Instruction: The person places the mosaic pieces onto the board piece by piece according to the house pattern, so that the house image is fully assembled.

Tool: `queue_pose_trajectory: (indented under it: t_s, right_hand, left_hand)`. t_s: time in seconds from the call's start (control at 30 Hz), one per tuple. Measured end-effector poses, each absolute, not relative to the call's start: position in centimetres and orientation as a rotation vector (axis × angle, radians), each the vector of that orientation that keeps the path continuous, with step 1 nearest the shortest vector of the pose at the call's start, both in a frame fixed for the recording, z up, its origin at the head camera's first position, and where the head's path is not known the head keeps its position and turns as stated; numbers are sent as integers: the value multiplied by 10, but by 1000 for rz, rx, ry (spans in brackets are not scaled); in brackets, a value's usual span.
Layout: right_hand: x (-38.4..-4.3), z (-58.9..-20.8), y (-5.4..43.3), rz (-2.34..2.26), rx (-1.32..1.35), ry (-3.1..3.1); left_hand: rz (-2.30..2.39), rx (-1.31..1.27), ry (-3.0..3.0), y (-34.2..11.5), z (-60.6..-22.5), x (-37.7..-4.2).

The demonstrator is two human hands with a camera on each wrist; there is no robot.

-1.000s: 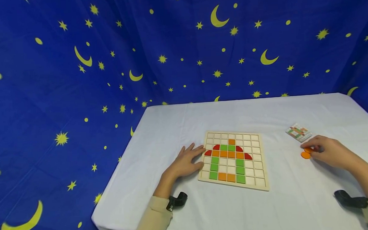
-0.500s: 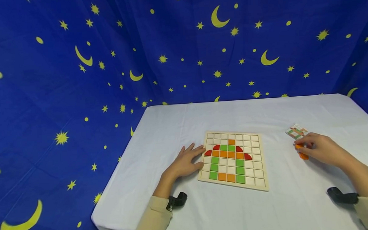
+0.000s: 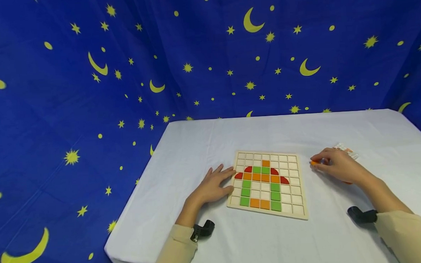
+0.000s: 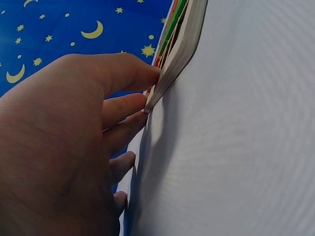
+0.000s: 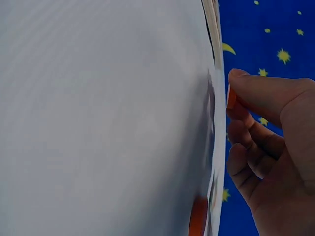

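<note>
A square wooden grid board [image 3: 302, 184] lies on the table, with green and orange square tiles and red quarter-round tiles set in its cells. Spread straight, the fingers of my left hand [image 3: 213, 186] touch the board's left edge; in the left wrist view the thumb [image 4: 145, 76] meets the wooden rim. To the right of the board, my right hand [image 3: 340, 167] pinches an orange tile [image 5: 231, 97] between thumb and fingertips, raised above the table. A second orange tile [image 5: 198, 216] lies on the cloth, mostly hidden beneath that hand in the head view.
A small printed pattern card [image 3: 351, 154] lies behind my right hand, which partly covers it. White cloth [image 3: 204, 143] spreads over the table. A blue curtain [image 3: 214, 53] with yellow moons and stars hangs behind and at the left.
My right hand has picked up one of two round orange tiles and moved left with it toward the board, passing in front of the card. My left hand stays at the board's edge.
</note>
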State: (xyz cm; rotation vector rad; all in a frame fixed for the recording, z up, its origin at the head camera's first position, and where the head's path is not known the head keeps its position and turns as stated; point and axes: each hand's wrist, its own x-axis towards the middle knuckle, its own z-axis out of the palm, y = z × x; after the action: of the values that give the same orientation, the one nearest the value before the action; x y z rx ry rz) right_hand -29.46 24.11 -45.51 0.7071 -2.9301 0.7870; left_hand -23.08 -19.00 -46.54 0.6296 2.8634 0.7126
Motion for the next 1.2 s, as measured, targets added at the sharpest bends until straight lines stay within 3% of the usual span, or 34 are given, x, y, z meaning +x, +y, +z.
queue_pose_trajectory:
  t_s: [0.37,1.2]
  right_hand:
    - [-313,-447,215,889,659,-2958]
    - [-344,-441,145,1035,840,-2894]
  left_hand:
    - [704,641,2865,-189,-464,-233]
    - [692,652,2865,-190,-465,-229]
